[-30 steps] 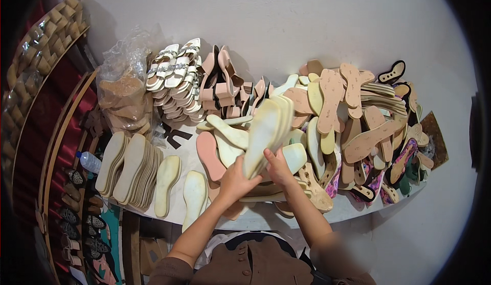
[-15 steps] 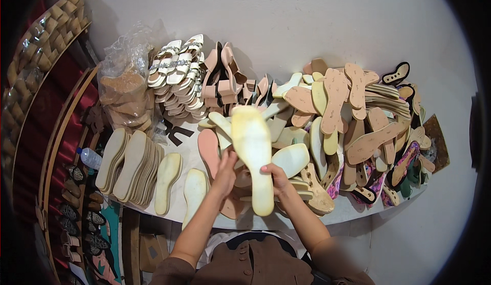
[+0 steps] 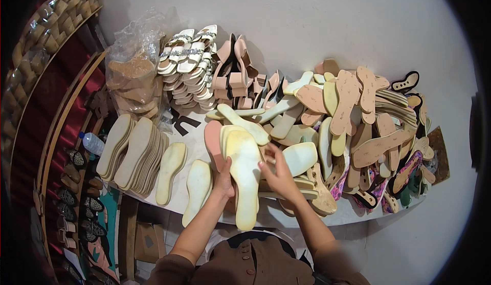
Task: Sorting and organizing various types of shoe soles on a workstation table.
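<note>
Before me is a pale cream foot-shaped insole (image 3: 245, 182), its narrow heel end toward my body. My left hand (image 3: 224, 183) is closed on its left edge, the thumb on top. Behind its upper edge other cream insoles show, overlapping, with a pink insole (image 3: 212, 139) at their left; how many my left hand grips is hidden. At the right edge my right hand (image 3: 282, 176) has its fingers apart and raised, its thumb tip close to or touching the cream insole. A whitish insole (image 3: 296, 158) lies just beyond the right hand.
Single cream insoles (image 3: 171, 172) and stacked insoles (image 3: 135, 157) lie to the left. White sandals (image 3: 192, 62), pink heeled sandals (image 3: 232, 70) and a plastic bag (image 3: 133, 80) stand behind. A heap of printed pink-beige insoles (image 3: 345, 101) fills the right. Shelves (image 3: 51, 121) hold shoes.
The cream insole has come lower and nearer my body, now over other cream insoles beside the pink one. My right thumb has moved off its face and the fingers have spread.
</note>
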### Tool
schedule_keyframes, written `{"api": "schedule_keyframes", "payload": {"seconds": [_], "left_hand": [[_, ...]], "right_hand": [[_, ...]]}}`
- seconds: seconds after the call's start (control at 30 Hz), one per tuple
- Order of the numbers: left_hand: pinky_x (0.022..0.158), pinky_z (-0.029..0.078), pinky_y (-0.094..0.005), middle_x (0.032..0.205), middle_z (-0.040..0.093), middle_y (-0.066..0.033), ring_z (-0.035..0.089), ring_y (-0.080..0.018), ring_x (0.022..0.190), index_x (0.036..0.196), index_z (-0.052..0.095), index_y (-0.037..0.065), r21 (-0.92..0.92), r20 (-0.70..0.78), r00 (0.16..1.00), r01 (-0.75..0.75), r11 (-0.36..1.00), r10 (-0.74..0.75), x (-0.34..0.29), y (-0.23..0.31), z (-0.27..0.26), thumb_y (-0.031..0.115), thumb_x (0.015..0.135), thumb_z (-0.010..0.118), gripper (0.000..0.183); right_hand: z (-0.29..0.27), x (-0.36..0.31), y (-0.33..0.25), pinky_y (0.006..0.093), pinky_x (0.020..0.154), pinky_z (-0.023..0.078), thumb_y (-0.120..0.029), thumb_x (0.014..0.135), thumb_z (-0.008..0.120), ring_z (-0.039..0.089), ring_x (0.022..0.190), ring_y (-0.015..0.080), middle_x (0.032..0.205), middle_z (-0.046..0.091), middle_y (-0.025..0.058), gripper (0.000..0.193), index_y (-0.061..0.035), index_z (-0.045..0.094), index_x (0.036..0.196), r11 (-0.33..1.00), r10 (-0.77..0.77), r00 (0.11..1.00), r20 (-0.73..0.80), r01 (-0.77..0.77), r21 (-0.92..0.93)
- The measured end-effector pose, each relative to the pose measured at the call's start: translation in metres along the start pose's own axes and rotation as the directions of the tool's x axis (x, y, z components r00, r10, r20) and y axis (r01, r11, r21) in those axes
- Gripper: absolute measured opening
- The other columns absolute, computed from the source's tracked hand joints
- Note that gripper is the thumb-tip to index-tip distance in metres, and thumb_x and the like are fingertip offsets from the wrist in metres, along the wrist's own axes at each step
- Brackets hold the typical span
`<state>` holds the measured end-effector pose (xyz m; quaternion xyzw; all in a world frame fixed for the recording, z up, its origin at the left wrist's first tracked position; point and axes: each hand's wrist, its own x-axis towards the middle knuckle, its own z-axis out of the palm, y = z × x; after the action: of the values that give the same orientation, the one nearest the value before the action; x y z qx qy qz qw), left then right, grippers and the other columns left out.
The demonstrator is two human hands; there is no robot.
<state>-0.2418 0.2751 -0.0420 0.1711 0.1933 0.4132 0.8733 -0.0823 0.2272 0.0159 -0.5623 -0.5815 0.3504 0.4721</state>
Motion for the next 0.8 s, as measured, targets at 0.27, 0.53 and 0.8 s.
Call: {"api": "schedule_keyframes", "payload": {"seconds": [0.27, 0.53, 0.8], "left_hand": [[0.07, 0.053, -0.0321, 0.106, 0.056, -0.009, 0.059, -0.0167, 0.089, 0.123, 0.039, 0.008, 0.131, -0.028, 0.994, 0.111, 0.985, -0.109, -0.009, -0.022, 0.007, 0.068, 0.074, 0.042, 0.078], [0.075, 0.052, -0.0336, 0.109, 0.055, -0.0102, 0.058, -0.0184, 0.093, 0.126, 0.037, 0.006, 0.073, -0.04, 0.986, 0.162, 0.984, -0.159, -0.013, -0.012, -0.005, 0.064, 0.078, 0.042, 0.074], [0.087, 0.046, -0.0393, 0.115, 0.05, -0.0196, 0.054, -0.0288, 0.101, 0.127, 0.034, -0.001, -0.037, 0.328, 0.898, 0.324, 0.945, -0.295, -0.035, -0.011, -0.021, 0.045, 0.074, 0.063, 0.076]], "right_hand": [[-0.015, 0.066, -0.003, 0.0314, 0.089, 0.038, -0.027, 0.092, 0.039, 0.05, 0.102, 0.0238, 0.108, 0.052, 0.0133, 0.037, -0.0005, 0.05, 0.115, 0.963, -0.236, 0.963, 0.129, 0.25, -0.104], [0.013, 0.085, 0.0, 0.0369, 0.071, 0.043, -0.037, 0.089, 0.044, 0.055, 0.081, 0.0303, 0.09, 0.054, 0.0119, 0.038, -0.0024, 0.06, 0.093, 0.91, -0.16, 0.975, 0.153, 0.206, -0.36], [0.032, 0.091, -0.004, 0.0364, 0.065, 0.04, -0.03, 0.089, 0.046, 0.051, 0.075, 0.0307, 0.077, 0.052, 0.0145, 0.034, 0.0012, 0.06, 0.085, 0.923, -0.205, 0.975, 0.084, 0.221, -0.314]]}}
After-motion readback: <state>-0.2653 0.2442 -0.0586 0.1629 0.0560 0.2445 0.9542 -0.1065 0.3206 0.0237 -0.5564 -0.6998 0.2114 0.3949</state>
